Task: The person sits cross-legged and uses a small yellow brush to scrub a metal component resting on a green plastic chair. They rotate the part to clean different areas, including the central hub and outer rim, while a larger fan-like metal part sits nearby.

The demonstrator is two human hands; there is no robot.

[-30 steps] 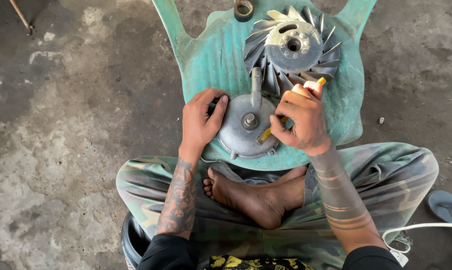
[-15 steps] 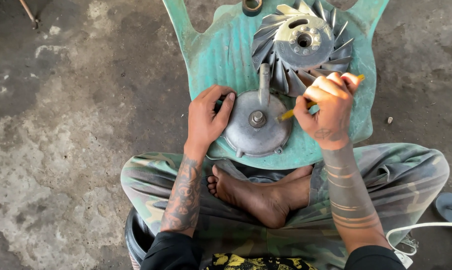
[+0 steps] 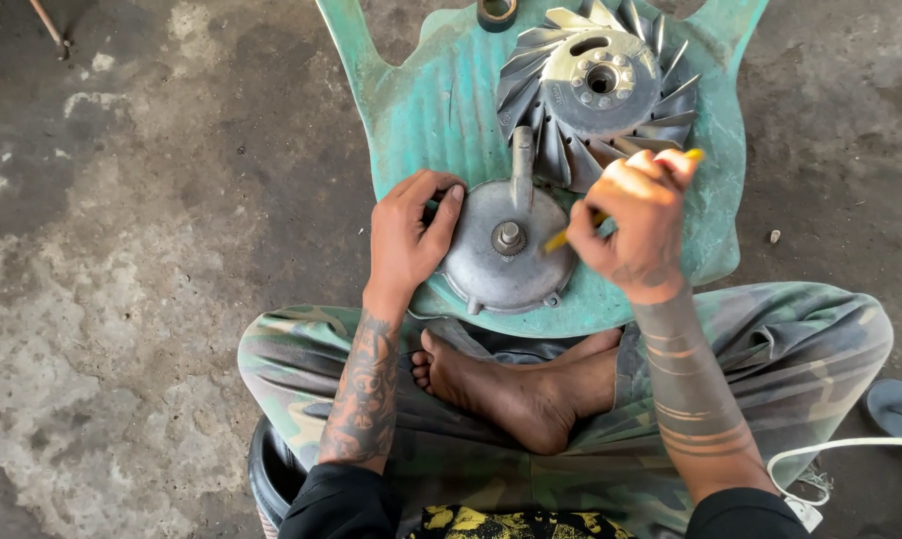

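Note:
A round grey metal cover with a central bolt and a short arm sticking up lies on a worn teal plastic seat. My left hand rests on its left rim, fingers curled over the edge. Closed around a thin yellow tool, my right hand sits at the cover's right side, with the tool's tip pointing down-left toward the bolt. Behind the cover lies a finned metal fan wheel.
A small metal ring sits at the seat's far edge. I sit cross-legged in camouflage trousers, a bare foot below the seat. Stained concrete floor all around; a sandal and a white cable lie at the right.
My right hand first swung up and right with the yellow tool, then came back slightly toward the cover. The left hand stayed on the cover's rim.

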